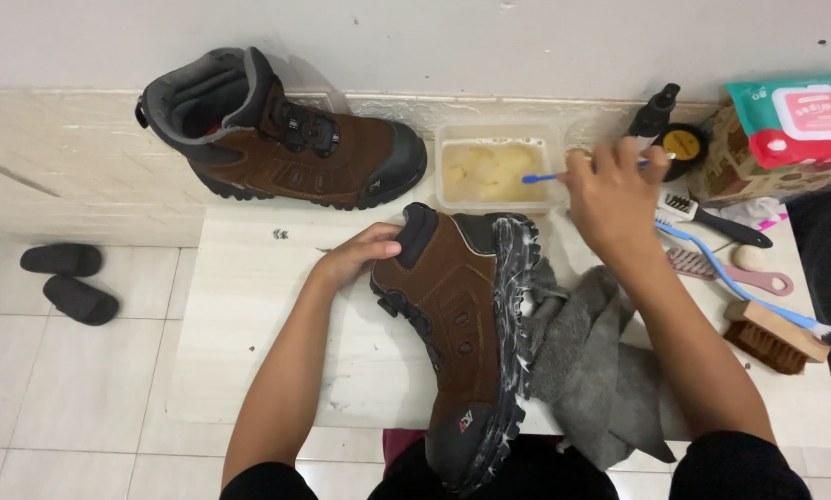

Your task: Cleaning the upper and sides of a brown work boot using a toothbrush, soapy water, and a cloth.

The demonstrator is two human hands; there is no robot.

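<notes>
My left hand (360, 255) grips the collar of a brown boot (457, 319) that lies on its side on a white board (249, 324), its black sole covered in white foam. My right hand (614, 199) holds a small blue brush (543, 177) whose head reaches over a clear tub of soapy water (494, 171). A grey cloth (591, 356) lies under the boot's sole and my right forearm.
A second brown boot (286, 139) stands by the wall at the back left. To the right lie a wooden brush (772, 335), a blue-handled brush (739, 278), a pink brush (730, 270), a black-handled brush (712, 218), a spray bottle (651, 116), a polish tin (684, 145) and a pack of wipes (799, 116). Black slippers (68, 278) rest on the floor tiles.
</notes>
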